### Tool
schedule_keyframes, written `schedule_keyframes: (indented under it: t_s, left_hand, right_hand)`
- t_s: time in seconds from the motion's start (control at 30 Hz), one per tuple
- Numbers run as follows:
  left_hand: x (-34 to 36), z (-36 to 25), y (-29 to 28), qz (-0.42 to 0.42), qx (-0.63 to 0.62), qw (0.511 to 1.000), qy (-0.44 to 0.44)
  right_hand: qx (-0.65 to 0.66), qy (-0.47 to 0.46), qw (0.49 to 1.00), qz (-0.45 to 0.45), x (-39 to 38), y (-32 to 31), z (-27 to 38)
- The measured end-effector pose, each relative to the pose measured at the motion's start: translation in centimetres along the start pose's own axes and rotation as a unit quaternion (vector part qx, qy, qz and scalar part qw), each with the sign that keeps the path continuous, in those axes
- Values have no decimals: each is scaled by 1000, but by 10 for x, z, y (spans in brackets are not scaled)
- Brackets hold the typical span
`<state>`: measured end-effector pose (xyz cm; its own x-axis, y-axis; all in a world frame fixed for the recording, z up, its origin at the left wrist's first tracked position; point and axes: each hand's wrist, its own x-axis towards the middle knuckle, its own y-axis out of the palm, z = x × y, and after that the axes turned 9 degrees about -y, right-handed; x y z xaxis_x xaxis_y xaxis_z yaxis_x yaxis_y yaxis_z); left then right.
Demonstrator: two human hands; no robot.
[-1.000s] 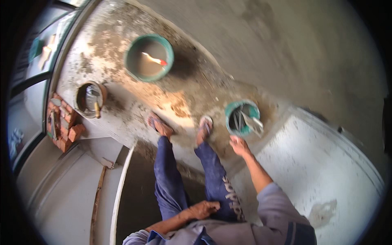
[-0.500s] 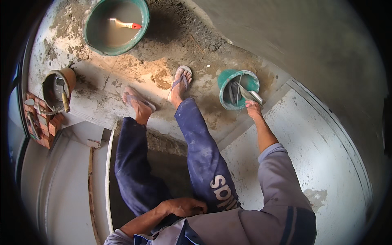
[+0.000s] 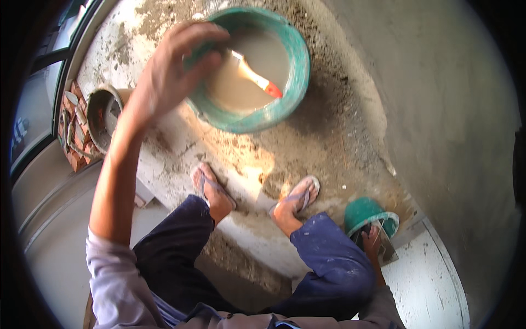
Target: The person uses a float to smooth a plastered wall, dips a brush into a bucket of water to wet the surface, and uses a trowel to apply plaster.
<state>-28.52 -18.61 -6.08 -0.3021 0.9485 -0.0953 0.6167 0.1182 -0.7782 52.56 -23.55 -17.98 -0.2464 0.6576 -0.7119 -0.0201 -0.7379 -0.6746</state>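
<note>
My left hand (image 3: 175, 68), smeared by motion, is raised over the left rim of a large green basin (image 3: 298, 82). Its thumb and fingers stand apart with nothing in them. Cloudy water (image 3: 241, 90) fills much of the basin, and a paintbrush (image 3: 253, 75) with a pale handle and red end lies in it. Low on the right, my right hand (image 3: 372, 239) is at the mouth of a small green bucket (image 3: 361, 211), fingers curled around something I cannot make out. A flat grey plate-like tool (image 3: 388, 250) shows beside that hand.
A brown bucket (image 3: 105, 118) stands on the left, partly behind my left forearm. Past it are stacked red bricks (image 3: 76, 160) with small tools on top. Dried mortar and dirt cover the floor (image 3: 241, 159) around my sandalled feet. A grey plastered wall (image 3: 449, 109) rises on the right.
My left hand has gone from my lap up to the basin. The view has shifted, so the basin appears nearer. My right hand is now deeper in the small bucket's mouth.
</note>
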Motion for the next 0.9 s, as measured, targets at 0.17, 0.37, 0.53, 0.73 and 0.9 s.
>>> schedule_keyframes:
  t_s: [0.17,0.37,0.53,0.73,0.9]
  left_hand:
    - [95,116,-10,-19,146,988,-42]
    - [143,143,-27,99,170,980,-33]
    - [179,153,-43,-46,52,997,42]
    - [218,154,-13,-42,-187,978,81]
    - [176,150,-35,-80,-119,974,176]
  right_hand:
    - [-53,100,991,-70,-24,24,-6]
    - [-78,255,962,-64,-93,-87,70]
    - [-42,293,946,-135,-151,-192,182]
    - [-156,-100,971,-154,-92,-269,322]
    - [-191,-442,858,-181,91,-251,502]
